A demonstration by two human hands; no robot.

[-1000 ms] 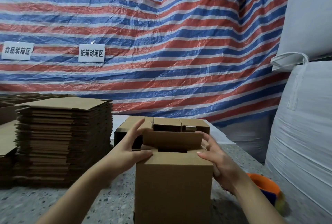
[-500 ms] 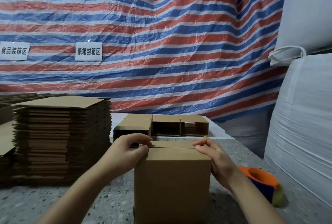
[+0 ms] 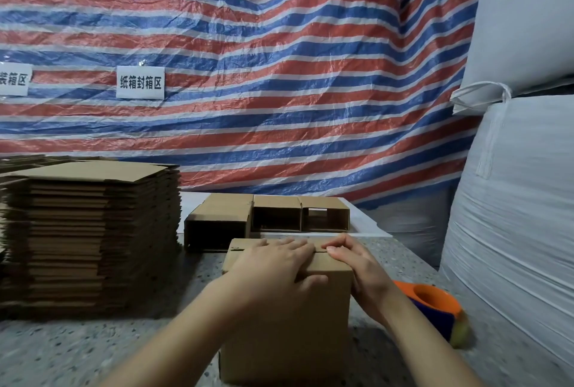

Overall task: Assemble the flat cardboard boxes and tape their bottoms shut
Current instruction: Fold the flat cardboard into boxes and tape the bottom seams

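Cardboard box [image 3: 289,324] flaps now flattened; left hand [image 3: 273,265] moved atop.

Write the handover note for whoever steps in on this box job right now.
Left hand lies flat on the closed flaps of the box, pressing them down. Right hand rests at the seam, fingers curled at the right edge.
Tape dispenser sits on the table, right of the box.
Done: box squared up, flaps folded shut; three boxes lie behind.
Left: no tape visible on the seam; then the stack of flat boxes on the left.
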